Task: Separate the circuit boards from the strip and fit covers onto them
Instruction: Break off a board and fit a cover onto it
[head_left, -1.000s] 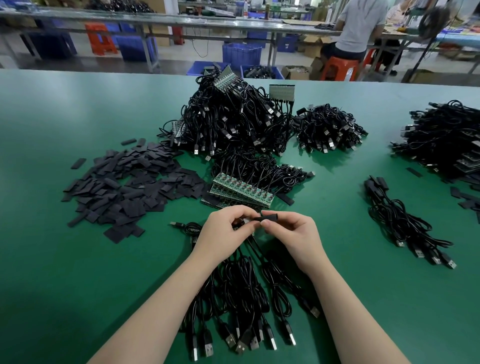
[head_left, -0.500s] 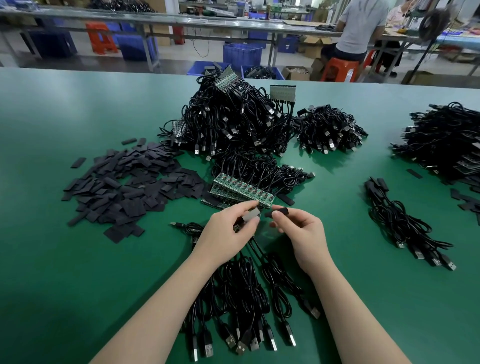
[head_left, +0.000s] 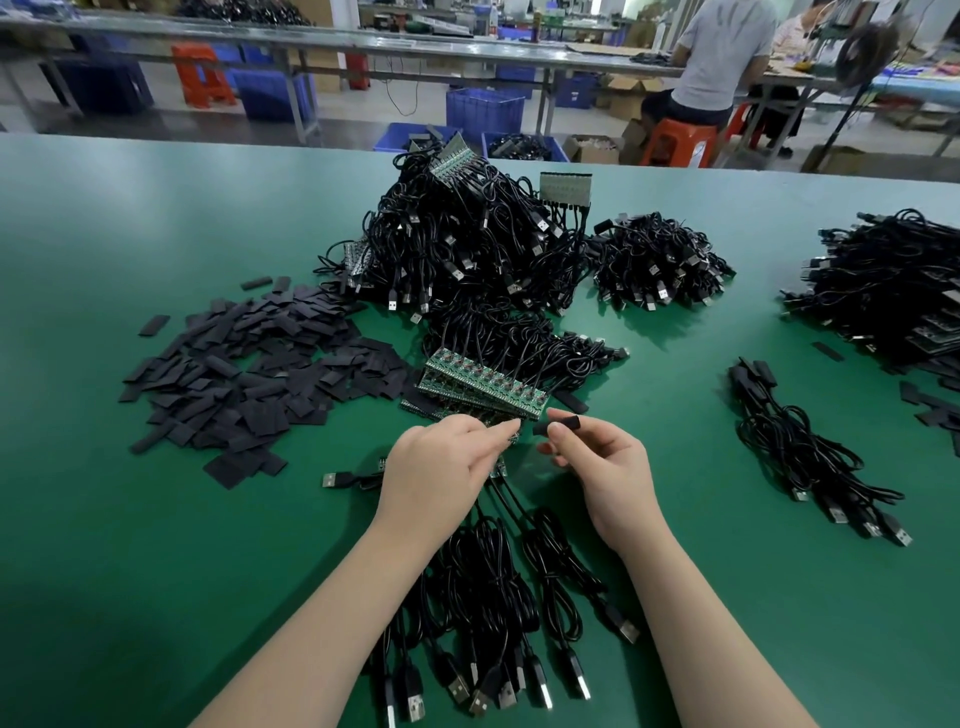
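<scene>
My left hand (head_left: 441, 467) pinches a small circuit board at its fingertips; the board is mostly hidden by the fingers, and its black cable runs down toward me. My right hand (head_left: 602, 467) pinches a short black cover sleeve (head_left: 563, 422) just right of the left fingertips, a small gap between them. Strips of green circuit boards (head_left: 480, 387) with cables attached lie stacked just beyond my hands. A spread of flat black covers (head_left: 249, 384) lies to the left on the green table (head_left: 130, 545).
A bunch of USB cables (head_left: 493, 623) lies between my forearms. A big heap of cabled strips (head_left: 467, 244) rises at the centre back, a smaller cable pile (head_left: 660, 265) beside it. Cable bundles (head_left: 810, 452) and another pile (head_left: 893, 280) lie right. A person (head_left: 722, 57) sits beyond.
My hands have come apart: one second ago they met over the board and cover, now the right hand holds the black cover a little higher and to the right of the left fingertips.
</scene>
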